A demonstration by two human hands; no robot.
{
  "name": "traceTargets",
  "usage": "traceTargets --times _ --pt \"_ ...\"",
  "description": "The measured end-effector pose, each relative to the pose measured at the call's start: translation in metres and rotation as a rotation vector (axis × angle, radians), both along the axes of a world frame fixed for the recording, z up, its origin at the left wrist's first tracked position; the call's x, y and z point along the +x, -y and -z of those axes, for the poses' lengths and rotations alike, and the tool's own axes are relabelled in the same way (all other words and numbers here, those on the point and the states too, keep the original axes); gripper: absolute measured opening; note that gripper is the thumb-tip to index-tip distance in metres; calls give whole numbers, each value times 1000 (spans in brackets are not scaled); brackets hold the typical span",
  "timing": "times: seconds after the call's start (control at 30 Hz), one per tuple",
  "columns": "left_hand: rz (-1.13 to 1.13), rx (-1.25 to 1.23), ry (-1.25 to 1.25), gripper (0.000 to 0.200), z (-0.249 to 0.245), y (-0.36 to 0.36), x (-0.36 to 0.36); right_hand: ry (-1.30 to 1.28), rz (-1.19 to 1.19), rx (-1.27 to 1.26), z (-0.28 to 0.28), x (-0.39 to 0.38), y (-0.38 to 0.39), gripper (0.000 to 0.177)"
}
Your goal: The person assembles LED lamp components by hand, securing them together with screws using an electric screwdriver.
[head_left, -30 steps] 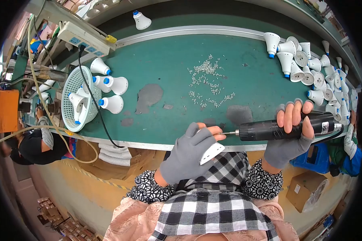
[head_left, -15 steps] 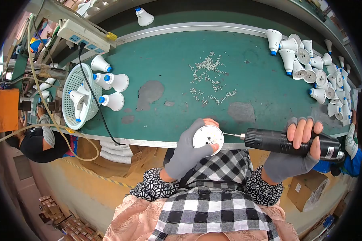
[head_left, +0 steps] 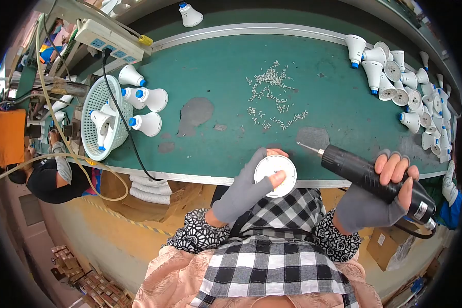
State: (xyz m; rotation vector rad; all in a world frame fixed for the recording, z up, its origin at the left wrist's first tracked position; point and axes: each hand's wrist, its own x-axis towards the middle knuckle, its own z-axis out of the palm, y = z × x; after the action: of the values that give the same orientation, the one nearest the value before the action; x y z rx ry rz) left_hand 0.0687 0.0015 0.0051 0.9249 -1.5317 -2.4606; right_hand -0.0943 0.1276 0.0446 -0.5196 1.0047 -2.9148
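My left hand (head_left: 251, 187), in a grey fingerless glove, grips a white bulb housing (head_left: 276, 169) at the table's front edge, its round face up and my thumb across it. My right hand (head_left: 377, 192), gloved the same way, is wrapped round a black electric screwdriver (head_left: 357, 169). The screwdriver's thin bit points up and left, apart from the housing, over the green table. Small screws (head_left: 272, 77) lie scattered in the middle of the table, beyond both hands.
A pale green basket (head_left: 87, 136) with bulb housings stands at the left, more housings (head_left: 151, 100) beside it. Many housings (head_left: 390, 72) cluster at the right. A power strip (head_left: 108, 41) and black cable are at the upper left. A person (head_left: 51, 177) sits at the far left.
The screwdriver's bit has moved away from the housing, and the tool now tilts up to the left. The housing shifted slightly right, and my left thumb moved onto its face.
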Motion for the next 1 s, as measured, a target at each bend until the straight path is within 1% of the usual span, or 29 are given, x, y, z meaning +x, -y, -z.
traceTargets --times 0.07,0.17,0.27,0.33,0.37,0.47,0.57,0.67,0.77,0.8,0.87,0.9,0.93,0.97,1.0 --pt "-11 33 8 45 2 2 -1 32 24 12 -1 -1 0 19" --pt "-35 159 11 45 8 7 0 42 14 -4 0 -2 -4 19" --pt "-208 350 -50 43 7 5 -4 11 -9 -19 -4 2 -10 20" --pt "-254 374 -49 40 7 2 -6 6 -1 -24 -9 6 -11 22" --pt "-277 386 -50 38 7 1 -8 -32 -54 -54 -10 8 -12 19" --pt "-314 296 -15 34 8 -4 -12 -65 -85 -81 -8 8 -20 20" --pt "-284 134 -9 31 10 -5 -13 -37 -52 -67 -10 12 -23 20" --pt "-318 58 -35 29 12 -7 -14 -1 -59 -44 -12 16 -27 19" --pt "-278 190 -1 31 9 -4 -14 -13 -36 -28 -8 16 -23 18" --pt "-271 257 -26 32 8 -3 -14 -27 -22 -24 -6 15 -20 17" --pt "-254 390 -82 33 5 -4 -16 -60 64 0 -3 13 -5 17" --pt "-267 400 -89 33 1 -6 -18 -81 110 10 -2 11 4 16" --pt "-276 406 -101 34 -5 -8 -20 -115 159 115 -1 10 13 15" --pt "-283 406 -120 34 -11 -10 -24 -106 136 202 0 8 18 16" --pt "-334 338 -166 33 -15 -10 -29 -99 113 282 -2 5 24 17"
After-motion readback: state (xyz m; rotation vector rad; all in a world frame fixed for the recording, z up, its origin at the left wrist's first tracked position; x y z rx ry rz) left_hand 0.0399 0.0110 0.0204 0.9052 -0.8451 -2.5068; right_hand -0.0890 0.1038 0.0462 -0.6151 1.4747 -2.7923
